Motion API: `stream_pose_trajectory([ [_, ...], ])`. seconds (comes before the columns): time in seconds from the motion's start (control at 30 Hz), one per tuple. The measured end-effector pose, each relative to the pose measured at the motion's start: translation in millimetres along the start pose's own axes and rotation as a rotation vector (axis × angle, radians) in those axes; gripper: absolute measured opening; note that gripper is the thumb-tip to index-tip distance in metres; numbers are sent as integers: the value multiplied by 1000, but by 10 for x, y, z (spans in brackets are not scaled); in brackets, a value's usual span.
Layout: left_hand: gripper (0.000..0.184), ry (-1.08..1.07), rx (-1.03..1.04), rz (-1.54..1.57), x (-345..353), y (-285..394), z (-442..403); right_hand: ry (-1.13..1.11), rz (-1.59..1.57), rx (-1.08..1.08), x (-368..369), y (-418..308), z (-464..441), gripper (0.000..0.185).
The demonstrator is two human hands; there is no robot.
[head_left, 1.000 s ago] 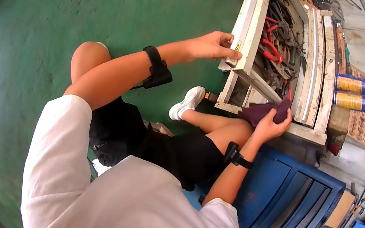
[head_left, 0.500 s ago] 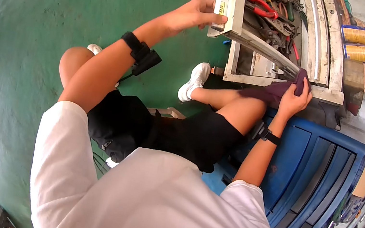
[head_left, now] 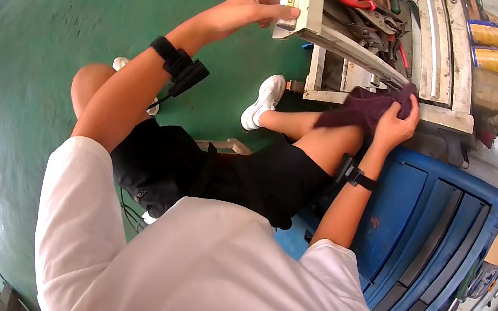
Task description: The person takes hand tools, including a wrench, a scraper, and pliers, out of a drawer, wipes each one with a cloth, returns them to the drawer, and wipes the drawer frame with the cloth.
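My left hand (head_left: 248,10) grips the end of a white metal drawer (head_left: 312,7), its thumb on the face near a yellow label. The drawer is pulled out and holds red-handled pliers (head_left: 356,1) and several other tools. My right hand (head_left: 398,120) is closed on a dark purple cloth (head_left: 364,108) at the drawer's side wall, near the cabinet frame. Part of the cloth hangs over my knee and looks slightly blurred.
Two blue-and-yellow cans (head_left: 497,61) stand on the bench top at the right. Below the bench is a blue cabinet (head_left: 390,207) with dark drawer handles. My bent legs and a white shoe (head_left: 263,103) are beneath the drawer, on the green floor (head_left: 53,21).
The drawer and bench have shifted up and left in view. My right hand has moved along the drawer's side with the cloth, whose hanging part has swung. My left hand keeps its hold.
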State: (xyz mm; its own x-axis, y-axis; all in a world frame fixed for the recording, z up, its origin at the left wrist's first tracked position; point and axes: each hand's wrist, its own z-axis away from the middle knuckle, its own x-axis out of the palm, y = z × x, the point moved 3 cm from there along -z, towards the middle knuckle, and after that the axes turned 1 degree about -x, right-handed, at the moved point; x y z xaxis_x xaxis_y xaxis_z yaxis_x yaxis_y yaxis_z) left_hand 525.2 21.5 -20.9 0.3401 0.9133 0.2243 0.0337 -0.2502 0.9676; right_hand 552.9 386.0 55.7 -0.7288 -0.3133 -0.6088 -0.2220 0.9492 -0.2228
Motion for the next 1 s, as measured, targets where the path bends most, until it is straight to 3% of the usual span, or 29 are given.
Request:
stream_pose_trajectory([
  [0.2, 49, 1, -4, -32, -44, -55, -56, -59, -84, 51, 60, -356, 48, 28],
  [0.33, 48, -22, -5, -27, -31, 25, -36, -182, -241, -118, 67, -812, 109, 31],
  [0.47, 48, -23, -14, -13, -8, 13, -13, -80, -35, -10, 39, -293, -4, 42],
  [0.57, 49, -21, -4, -36, 7, 18, 0, -145, 34, 83, 90, -181, -79, 42],
  [0.8, 52, -27, 0, -80, -35, 2, -20, -199, -197, -127, 159, -1300, 104, 39],
  [1.0, 53, -21, -6, -125, -9, -27, -6, -252, 46, 27, 23, -675, -129, 35],
])
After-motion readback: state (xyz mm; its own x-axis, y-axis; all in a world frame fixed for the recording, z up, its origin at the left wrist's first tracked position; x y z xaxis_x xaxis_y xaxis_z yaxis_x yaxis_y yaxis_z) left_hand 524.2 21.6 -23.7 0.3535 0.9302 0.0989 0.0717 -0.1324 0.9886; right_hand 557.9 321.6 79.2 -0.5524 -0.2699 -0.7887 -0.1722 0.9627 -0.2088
